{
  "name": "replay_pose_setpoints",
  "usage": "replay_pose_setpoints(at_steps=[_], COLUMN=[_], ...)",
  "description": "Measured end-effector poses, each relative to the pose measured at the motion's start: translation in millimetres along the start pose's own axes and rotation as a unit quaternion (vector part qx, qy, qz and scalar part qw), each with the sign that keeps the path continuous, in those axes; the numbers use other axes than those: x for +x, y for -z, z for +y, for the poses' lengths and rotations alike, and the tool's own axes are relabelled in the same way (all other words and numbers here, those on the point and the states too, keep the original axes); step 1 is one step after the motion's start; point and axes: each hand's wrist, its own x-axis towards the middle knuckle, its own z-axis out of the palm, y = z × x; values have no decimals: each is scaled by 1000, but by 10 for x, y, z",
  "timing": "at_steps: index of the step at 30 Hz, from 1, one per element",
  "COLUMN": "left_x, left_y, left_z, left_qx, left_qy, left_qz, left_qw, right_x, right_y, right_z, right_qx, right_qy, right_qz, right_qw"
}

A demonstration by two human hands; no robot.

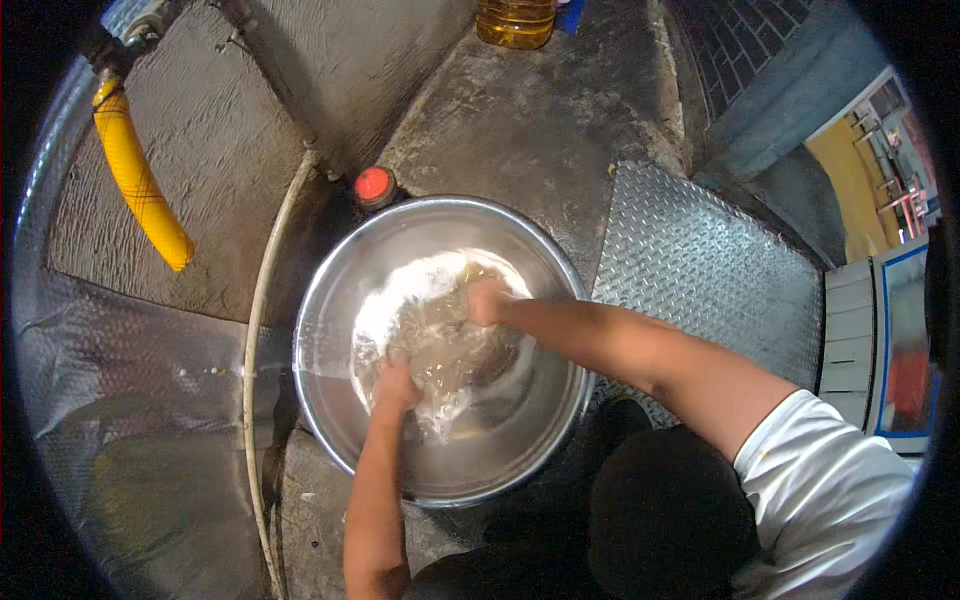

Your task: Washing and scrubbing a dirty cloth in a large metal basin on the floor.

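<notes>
A large round stainless-steel basin [487, 465] stands on the floor before me with rippling, slightly cloudy water [446, 349] in its bottom. Inside it, toward the near left, my left hand [395, 384] dips its fingers into the water. My right hand [489, 301] is at the far right part of the water, its fingers bent and partly hidden. Glare and ripples blur what lies under the surface, so I cannot tell whether either hand grips anything.
A pale hose [259, 315] runs down left of the basin. Above it, a yellow hose [142, 176] hangs from a tap. A red-topped container [373, 184] touches the basin's far side. Diamond-plate metal [712, 277] covers the floor at right. A bottle of amber liquid [516, 22] stands farther off.
</notes>
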Motion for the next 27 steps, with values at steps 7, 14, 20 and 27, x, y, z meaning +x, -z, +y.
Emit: replay_pose_setpoints(at_steps=[7,14,20,27], left_x=[-149,-551,-848,-627], left_y=[353,784,1297,1316], left_z=[-215,-55,189,590], left_qx=[-374,-559,-752,-805], left_qy=[-74,-121,-101,52], left_qz=[-110,-144,-124,27], left_qw=[918,808,639,591], right_x=[-531,-834,-775,-836], right_y=[1099,1785,1776,1023], right_z=[-778,-1227,-995,-1522], right_qx=[424,676,778,791], right_qy=[20,64,57,138], right_qz=[-161,4,39,85], right_qw=[891,734,624,590])
